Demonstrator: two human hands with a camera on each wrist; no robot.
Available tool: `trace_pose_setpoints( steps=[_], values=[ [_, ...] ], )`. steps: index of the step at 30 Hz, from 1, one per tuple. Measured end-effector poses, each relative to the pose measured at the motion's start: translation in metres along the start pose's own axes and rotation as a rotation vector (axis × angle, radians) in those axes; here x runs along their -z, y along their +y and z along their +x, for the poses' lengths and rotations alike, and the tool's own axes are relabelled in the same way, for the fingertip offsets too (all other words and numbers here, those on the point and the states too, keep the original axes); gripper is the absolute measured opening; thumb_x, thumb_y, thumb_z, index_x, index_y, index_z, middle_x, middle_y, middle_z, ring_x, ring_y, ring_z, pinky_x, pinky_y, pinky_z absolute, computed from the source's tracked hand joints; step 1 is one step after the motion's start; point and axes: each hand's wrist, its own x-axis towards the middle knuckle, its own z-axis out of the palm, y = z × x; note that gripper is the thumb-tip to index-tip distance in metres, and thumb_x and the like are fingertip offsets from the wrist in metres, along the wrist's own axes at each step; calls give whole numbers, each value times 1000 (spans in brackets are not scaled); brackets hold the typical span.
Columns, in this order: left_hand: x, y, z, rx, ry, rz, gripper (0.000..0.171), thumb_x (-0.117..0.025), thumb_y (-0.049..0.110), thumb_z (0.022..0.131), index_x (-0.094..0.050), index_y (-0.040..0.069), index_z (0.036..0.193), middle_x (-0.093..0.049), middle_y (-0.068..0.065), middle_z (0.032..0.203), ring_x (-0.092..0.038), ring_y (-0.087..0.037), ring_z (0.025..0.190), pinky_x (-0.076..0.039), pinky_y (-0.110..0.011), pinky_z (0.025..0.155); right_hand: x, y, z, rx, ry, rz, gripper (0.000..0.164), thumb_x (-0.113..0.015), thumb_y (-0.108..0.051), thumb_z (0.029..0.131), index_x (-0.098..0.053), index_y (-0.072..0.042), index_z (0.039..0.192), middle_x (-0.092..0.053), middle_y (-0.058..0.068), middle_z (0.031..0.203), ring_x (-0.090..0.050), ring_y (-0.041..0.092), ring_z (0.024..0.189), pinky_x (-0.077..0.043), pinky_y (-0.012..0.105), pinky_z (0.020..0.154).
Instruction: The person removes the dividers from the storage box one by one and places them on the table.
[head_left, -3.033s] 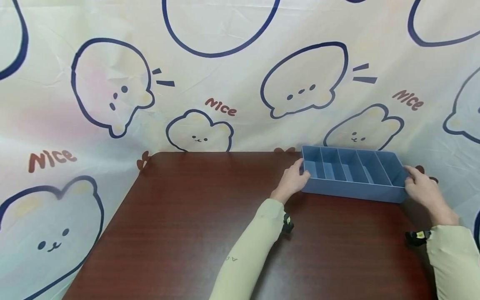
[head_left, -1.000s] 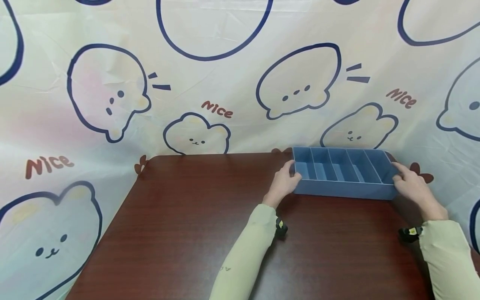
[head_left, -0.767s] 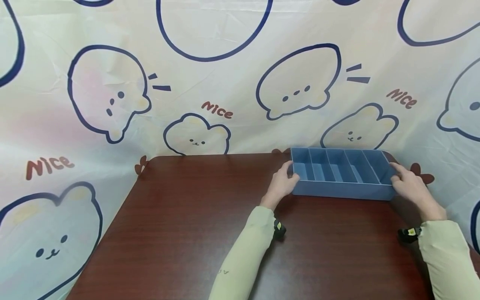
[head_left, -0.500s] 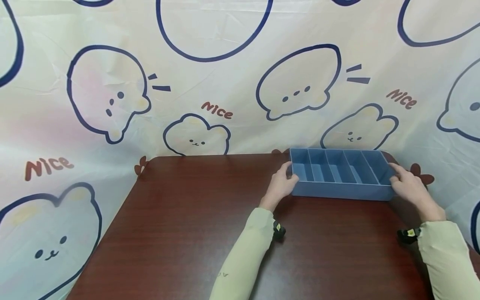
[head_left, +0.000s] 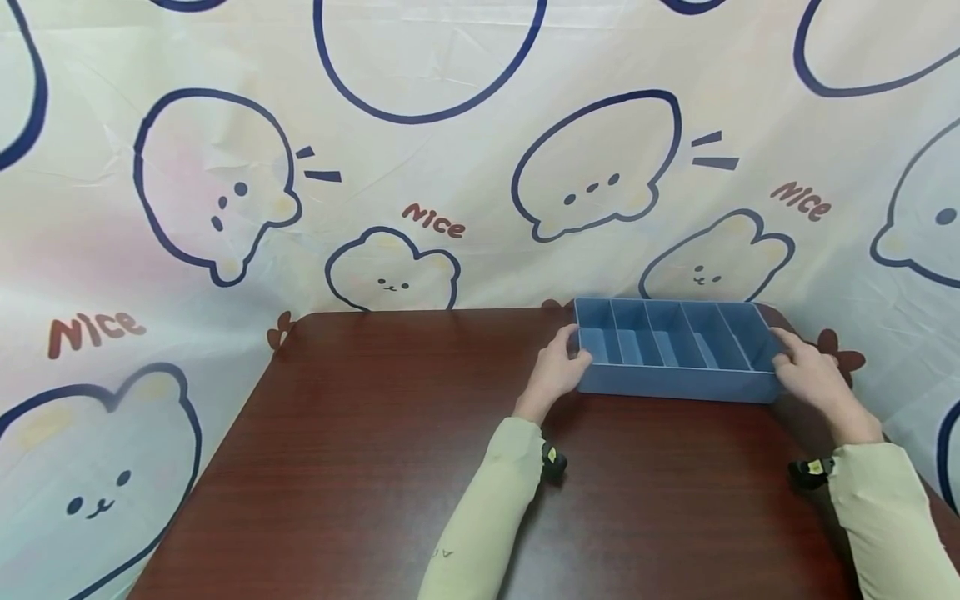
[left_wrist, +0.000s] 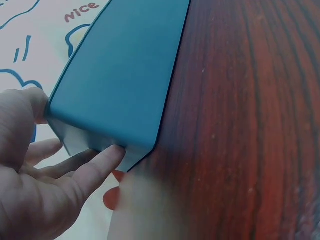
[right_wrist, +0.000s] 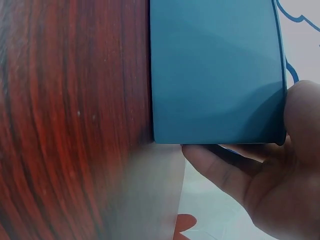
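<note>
A long blue compartment box (head_left: 678, 382) lies near the back right of the table, its open top split by thin dividers into a row of several slots with nothing in them. My left hand (head_left: 554, 372) grips its left end; in the left wrist view the thumb is at the upper rim and the fingertips (left_wrist: 116, 151) press the end wall. At the opposite end my right hand (head_left: 813, 379) holds the box likewise, thumb by the rim, with a finger (right_wrist: 210, 167) against the end face in the right wrist view.
The dark brown wooden table (head_left: 360, 450) runs back to a cloth backdrop (head_left: 480, 167) printed with bear drawings, which also hangs at both sides. Each wrist carries a small black device (head_left: 553, 460) at the sleeve cuff.
The box has slid a little to the left along the table, with both hands moving along at its ends. The grip looks the same throughout.
</note>
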Motion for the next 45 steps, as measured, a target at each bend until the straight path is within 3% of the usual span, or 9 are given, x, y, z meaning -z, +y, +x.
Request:
trace_pose_setpoints(
  steps=[4, 10, 19, 21, 26, 28, 32, 40, 45],
  values=[
    [1, -1, 0, -1, -2, 0, 57, -53, 29, 96, -36, 26, 150, -53, -6, 143, -58, -20, 111, -52, -40, 89, -1, -1, 0, 14, 2, -9, 59, -28, -12, 97, -18, 5, 153, -54, 35, 110, -48, 44, 90, -32, 57, 76],
    [3, -2, 1, 3, -7, -2, 58, -53, 29, 95, -35, 26, 150, -53, -5, 143, -58, -20, 108, -52, -36, 80, -1, -2, 2, 34, 3, -19, 59, -28, -11, 97, -18, 6, 152, -59, 28, 93, -51, 40, 84, -33, 57, 75],
    [6, 0, 1, 27, -11, 0, 59, -54, 28, 95, -34, 26, 150, -50, -5, 146, -57, -22, 116, -52, -44, 93, -1, -3, 1, 20, -21, -16, 60, -28, -13, 97, -15, 4, 153, -56, 23, 85, -52, 32, 72, -37, 46, 67],
    [7, -1, 1, 27, -14, -1, 59, -54, 28, 95, -34, 26, 150, -50, -5, 146, -57, -22, 117, -52, -45, 94, -1, -4, 1, 24, -18, -10, 60, -28, -12, 97, -15, 4, 153, -57, 30, 96, -53, 34, 76, -37, 47, 67],
    [8, -3, 2, 22, -11, 0, 60, -54, 29, 94, -34, 25, 150, -51, -5, 146, -57, -22, 118, -50, -46, 98, -3, -8, 1, 6, -30, 6, 60, -28, -14, 98, -13, 4, 154, -53, 36, 109, -52, 26, 65, -39, 41, 62],
    [9, -4, 2, 22, -11, 1, 60, -54, 29, 94, -34, 25, 150, -50, -5, 146, -57, -23, 118, -50, -46, 99, -4, -9, 1, -5, -34, 8, 60, -28, -14, 98, -13, 4, 154, -53, 35, 105, -50, 23, 60, -39, 39, 61],
    [10, -5, 1, 23, -14, -3, 60, -54, 28, 95, -33, 25, 151, -50, -5, 146, -57, -23, 117, -50, -47, 99, -5, -12, 0, -7, -37, 5, 60, -28, -13, 98, -13, 5, 153, -53, 36, 107, -51, 23, 61, -40, 41, 62],
    [13, -5, 0, 19, -10, 5, 60, -54, 28, 95, -33, 24, 151, -50, -5, 146, -56, -22, 117, -49, -46, 100, -4, -16, -1, -1, -49, 3, 60, -28, -13, 98, -13, 5, 153, -51, 18, 80, -49, 23, 60, -39, 44, 65],
    [15, -7, -1, 20, -13, 1, 60, -53, 28, 94, -32, 25, 151, -51, -5, 145, -57, -21, 114, -50, -45, 98, -5, -16, 2, 5, -39, 2, 61, -29, -12, 97, -15, 6, 153, -55, 28, 94, -52, 29, 70, -39, 49, 68]
  ],
)
